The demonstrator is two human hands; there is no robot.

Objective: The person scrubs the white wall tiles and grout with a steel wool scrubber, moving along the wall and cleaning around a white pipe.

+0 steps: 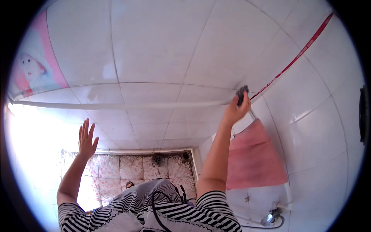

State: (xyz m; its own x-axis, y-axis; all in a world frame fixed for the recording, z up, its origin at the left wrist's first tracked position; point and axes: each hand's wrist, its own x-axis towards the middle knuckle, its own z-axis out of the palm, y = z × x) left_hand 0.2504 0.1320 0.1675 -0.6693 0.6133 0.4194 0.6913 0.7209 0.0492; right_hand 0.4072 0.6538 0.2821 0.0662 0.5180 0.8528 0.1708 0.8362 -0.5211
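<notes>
My right hand point(234, 110) is raised and grips a small dark object point(242, 94) pressed against a white pipe point(116, 104) that runs horizontally along the tiled wall. My left hand point(87, 138) is held up open, fingers spread, in front of the white wall tiles with nothing in it. Both forearms come out of short striped sleeves at the bottom.
A pink towel point(253, 156) hangs on the right wall just beside my right arm. A red strip point(297, 54) runs diagonally up the right wall. A metal tap point(269, 219) sits low right. Patterned floor tiles point(135, 170) with a drain point(157, 158) lie below. A pink picture point(33, 65) hangs top left.
</notes>
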